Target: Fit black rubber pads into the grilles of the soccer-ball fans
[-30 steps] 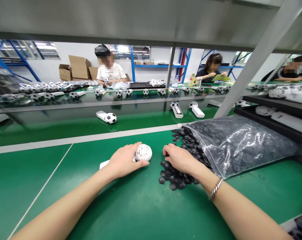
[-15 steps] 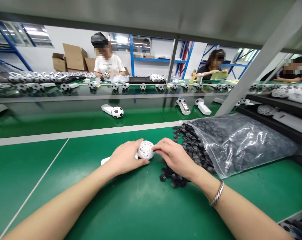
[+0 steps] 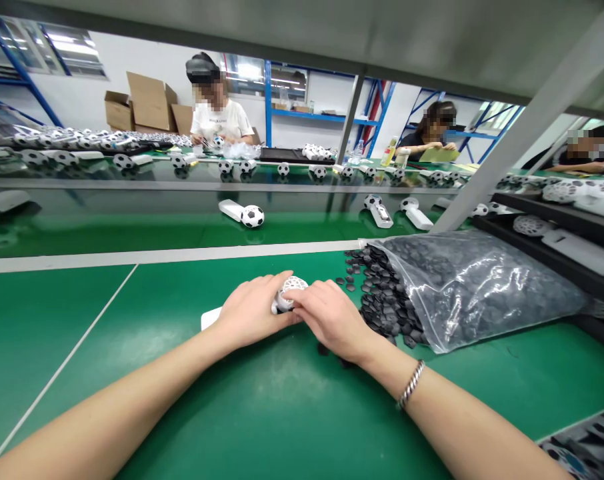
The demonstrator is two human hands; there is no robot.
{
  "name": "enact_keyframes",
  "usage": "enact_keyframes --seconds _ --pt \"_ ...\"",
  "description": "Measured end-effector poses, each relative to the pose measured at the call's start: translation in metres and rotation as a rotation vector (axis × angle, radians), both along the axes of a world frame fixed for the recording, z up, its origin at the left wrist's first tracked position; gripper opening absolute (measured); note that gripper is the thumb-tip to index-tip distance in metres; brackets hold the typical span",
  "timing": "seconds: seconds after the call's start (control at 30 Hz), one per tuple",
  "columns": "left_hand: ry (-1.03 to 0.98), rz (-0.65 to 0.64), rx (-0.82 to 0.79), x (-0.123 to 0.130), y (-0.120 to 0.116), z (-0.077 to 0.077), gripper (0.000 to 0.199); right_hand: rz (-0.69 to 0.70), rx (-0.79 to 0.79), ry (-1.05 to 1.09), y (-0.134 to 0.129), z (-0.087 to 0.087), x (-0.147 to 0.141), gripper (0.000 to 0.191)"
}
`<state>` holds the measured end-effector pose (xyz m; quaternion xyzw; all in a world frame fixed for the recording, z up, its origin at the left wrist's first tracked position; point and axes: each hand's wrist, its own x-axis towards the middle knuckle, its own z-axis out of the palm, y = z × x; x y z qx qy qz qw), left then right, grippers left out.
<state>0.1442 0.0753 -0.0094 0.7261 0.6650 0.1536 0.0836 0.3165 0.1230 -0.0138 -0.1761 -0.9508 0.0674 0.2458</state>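
Observation:
My left hand (image 3: 252, 310) is wrapped round a white device with a round openwork head (image 3: 295, 285), held low over the green table. Part of its white body (image 3: 211, 319) shows left of that hand. My right hand (image 3: 332, 319) presses its fingertips to the right side of the openwork head; whatever those closed fingers hold is hidden. Beyond the right hand, small black pieces (image 3: 387, 300) lie heaped at the mouth of a clear plastic bag (image 3: 482, 287) full of such pieces.
Behind a pale strip (image 3: 182, 255), a green conveyor carries white devices with football heads (image 3: 252, 216). Black trays (image 3: 557, 250) stand at the right beside a slanting grey post (image 3: 512, 127). Three people sit across the line, one in a white shirt (image 3: 222, 122).
My right hand has moved left onto the openwork head, and the black piece at its fingertips is now out of sight. Devices on the conveyor have shifted right.

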Motion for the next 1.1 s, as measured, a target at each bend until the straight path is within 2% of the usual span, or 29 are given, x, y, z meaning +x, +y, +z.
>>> enact_keyframes --seconds 0.17,0.27,0.37,0.43,0.53,0.63,0.73,0.8,0.87,0.97,1.1 --pt "-0.037 0.011 -0.001 0.000 0.000 0.003 0.061 -0.098 -0.186 0.198 0.008 -0.008 0.001 0.039" --pt "-0.038 0.036 0.000 0.000 0.000 0.004 0.060 -0.118 -0.345 0.166 0.012 -0.013 0.001 0.051" --pt "-0.056 0.044 0.004 0.000 0.002 0.005 0.057 -0.114 -0.490 0.112 0.012 -0.014 -0.001 0.048" --pt "-0.078 0.041 -0.004 0.000 0.003 0.006 0.055 -0.106 -0.522 0.124 0.010 -0.013 -0.003 0.043" --pt "-0.097 0.039 -0.020 0.000 0.004 0.008 0.052 -0.110 -0.528 0.140 0.008 -0.012 -0.006 0.042" --pt "-0.089 0.007 -0.016 0.000 0.002 0.007 0.054 -0.139 -0.513 0.128 0.018 -0.010 -0.002 0.039" --pt "-0.052 -0.039 -0.024 0.000 0.000 0.004 0.060 -0.359 -0.379 0.084 0.039 -0.008 0.012 0.031" --pt "-0.021 -0.068 -0.050 -0.002 0.000 0.004 0.055 -0.563 -0.287 -0.010 0.054 -0.006 0.023 0.027" --pt "0.020 -0.140 -0.052 -0.005 0.001 0.006 0.049 -0.681 -0.279 -0.092 0.066 -0.007 0.033 0.022" --pt "0.122 -0.283 0.008 -0.011 0.005 0.008 0.053 -0.686 -0.323 -0.126 0.076 -0.012 0.040 0.015" --pt "0.211 -0.268 0.090 -0.015 0.006 0.007 0.062 -0.635 -0.347 -0.111 0.080 -0.016 0.039 0.011"
